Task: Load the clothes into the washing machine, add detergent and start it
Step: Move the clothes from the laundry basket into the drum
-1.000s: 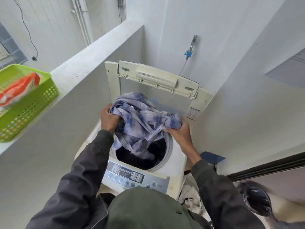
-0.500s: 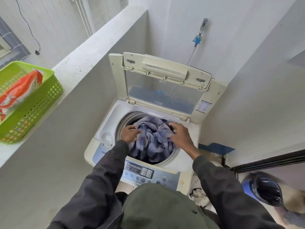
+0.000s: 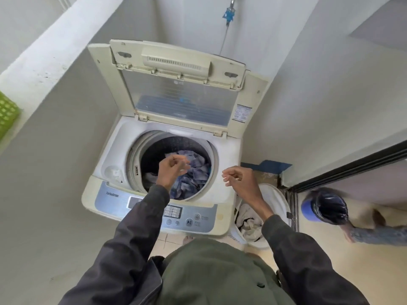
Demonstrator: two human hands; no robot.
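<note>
White-walled nook; washing machine (image 3: 228,157), lid (image 3: 176,62) up. Checked clothes (image 3: 195,172) lie low in the drum. Left hand (image 3: 171,170) over drum, right hand (image 3: 240,181) over the rim: fingers loosely curled, holding nothing. Risk: pale laundry (image 3: 250,219) in the white pail (image 3: 280,201) beside the machine gets missed; detergent not in view.

On your left, a green basket (image 3: 7,116) sits on the ledge (image 3: 55,47), cut off by the frame's edge. On the wall ahead of you, a thin hose (image 3: 224,38) runs down from a blue valve (image 3: 229,14). To your right, past the door track (image 3: 352,168), is a blurred blue bin (image 3: 307,209) with a black liner (image 3: 330,208). A patterned sleeve (image 3: 378,235) is just beside it.
</note>
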